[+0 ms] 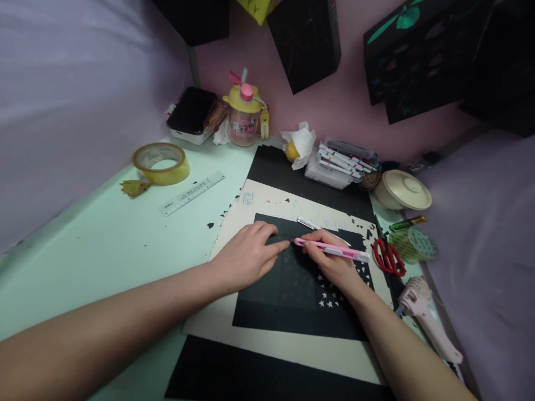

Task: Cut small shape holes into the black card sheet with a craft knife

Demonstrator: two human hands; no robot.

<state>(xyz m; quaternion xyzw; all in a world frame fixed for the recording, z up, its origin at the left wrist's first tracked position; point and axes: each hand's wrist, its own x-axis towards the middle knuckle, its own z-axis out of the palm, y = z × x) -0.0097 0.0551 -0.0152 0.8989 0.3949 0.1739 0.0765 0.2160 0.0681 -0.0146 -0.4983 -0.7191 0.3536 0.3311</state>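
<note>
A sheet of black paper (267,301) with small cut-out stars and triangles at its right lies on a larger white board (209,326). My left hand (246,253) rests on the black paper, index finger stretched out and its tip close to the knife's point. In my right hand (334,264) is a pink craft knife (334,249), tilted low, its tip down at the paper. Behind my right hand lies a second slim tool with a silvery end (307,223), partly hidden. Faint outlines show on the black paper.
A clear ruler (192,193) and tape roll (161,162) lie left. Behind stand a yellow-lidded cup (244,120) and a box of pens (334,167). Right are a lidded bowl (401,189), red-handled scissors (388,257), green tape (413,245) and a glue gun (430,317). Black boxes (307,44) hang above.
</note>
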